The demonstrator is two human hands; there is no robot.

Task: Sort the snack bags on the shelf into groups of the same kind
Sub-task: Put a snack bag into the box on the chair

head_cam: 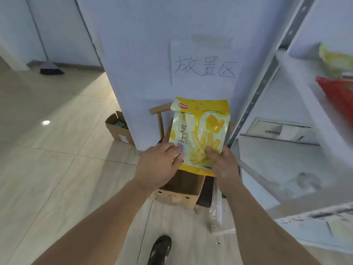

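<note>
A yellow and white snack bag (200, 129) with pictures of fries and cheese is held upright in front of me, above a cardboard box (179, 192). My left hand (158, 165) grips its lower left edge, thumb on the front. My right hand (221, 163) grips its lower right corner, thumb pressed on the front. On the white shelf (298, 77) at the right lie a red snack bag (338, 92) and, on the level above, a yellow snack bag (334, 56), both cut off by the frame edge.
A white panel (172, 73) with a handwritten paper sign (204, 66) stands straight ahead. A wooden chair (160, 115) holds the box below the bag. Another cardboard box (118, 129) sits on the tiled floor at the left. The shelf's metal upright (263, 81) runs diagonally at the right.
</note>
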